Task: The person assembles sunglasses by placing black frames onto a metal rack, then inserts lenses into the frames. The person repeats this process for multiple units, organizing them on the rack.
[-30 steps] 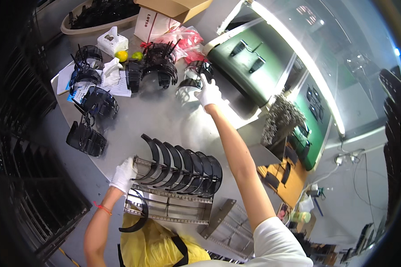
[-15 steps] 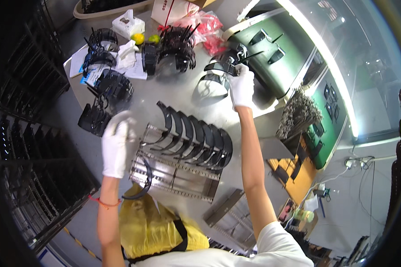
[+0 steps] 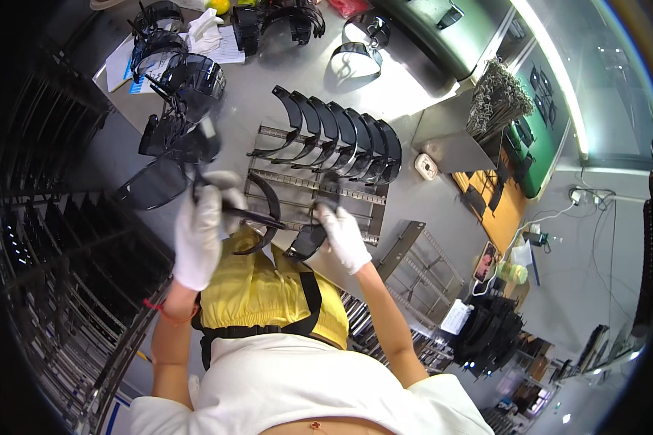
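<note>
My left hand [image 3: 199,228], in a white glove, is closed around a thin black strip that runs to a curved dark visor [image 3: 266,217] just over the near edge of a metal rack [image 3: 308,185]. My gloved right hand [image 3: 343,235] pinches another dark visor [image 3: 305,243] at the rack's front edge. The two hands are a short way apart above my yellow apron [image 3: 268,297]. Several dark curved visors [image 3: 341,134] stand in a row in the rack's far slots.
Loose dark visors lie in piles at the rack's left [image 3: 170,138] and far side [image 3: 276,18], with papers [image 3: 221,47] among them. A small white device [image 3: 426,167] sits right of the rack. A bundle of metal hooks [image 3: 497,94] and dark wire shelving [image 3: 51,254] flank the table.
My right hand has come back from the table's far side to the rack's near edge with a dark visor. My left hand has left the rack's left end and closed on a strip.
</note>
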